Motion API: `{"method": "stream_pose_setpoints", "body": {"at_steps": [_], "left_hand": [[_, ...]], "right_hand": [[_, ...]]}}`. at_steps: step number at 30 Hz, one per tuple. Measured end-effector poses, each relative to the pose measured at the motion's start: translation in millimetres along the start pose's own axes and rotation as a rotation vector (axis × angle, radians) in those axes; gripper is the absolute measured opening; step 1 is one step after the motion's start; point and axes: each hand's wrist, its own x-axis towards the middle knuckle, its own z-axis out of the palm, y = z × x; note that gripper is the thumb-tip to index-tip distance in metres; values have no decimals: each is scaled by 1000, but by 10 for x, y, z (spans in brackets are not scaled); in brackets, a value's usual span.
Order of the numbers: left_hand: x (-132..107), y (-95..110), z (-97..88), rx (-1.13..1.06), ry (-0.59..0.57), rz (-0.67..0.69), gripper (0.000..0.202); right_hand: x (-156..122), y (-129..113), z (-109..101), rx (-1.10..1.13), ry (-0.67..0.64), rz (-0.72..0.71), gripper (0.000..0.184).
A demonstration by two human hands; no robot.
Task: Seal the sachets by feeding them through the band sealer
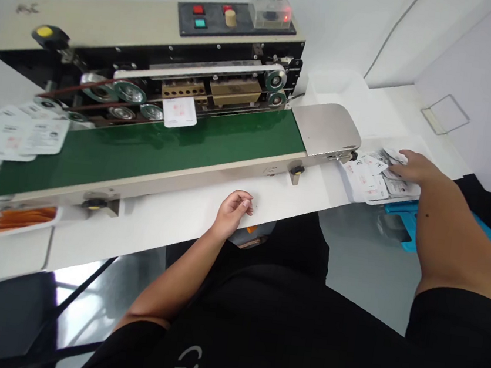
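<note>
My left hand [231,212] rests at the front edge of the white table, its fingers curled in loosely with nothing in them. Over on the right, my right hand [413,168] reaches into a shallow white tray [379,200] of printed packets [364,177]. Its thumb and fingers close around a white packet [396,156]; part of the grip is hidden. On the green conveyor belt [232,141] of a band sealing machine [113,24], one white packet [180,112] stands with its upper edge by the sealing band.
Many white packets [20,135] are heaped at the belt's left end, above a bin with orange packets [24,219]. A metal plate [325,128] extends the belt's right end. Behind it stands a clear plastic bin [339,83]. A blue stool [405,223] is below the table.
</note>
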Motion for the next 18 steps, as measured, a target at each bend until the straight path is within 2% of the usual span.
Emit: {"method": "stream_pose_setpoints", "body": {"at_steps": [9,18], "left_hand": [[4,23,5,45,2,-10,38],[2,39,10,76,9,-28,36]], "right_hand": [[324,30,118,-70,-18,14,35],[380,72,48,-68,68,-19,43]]}}
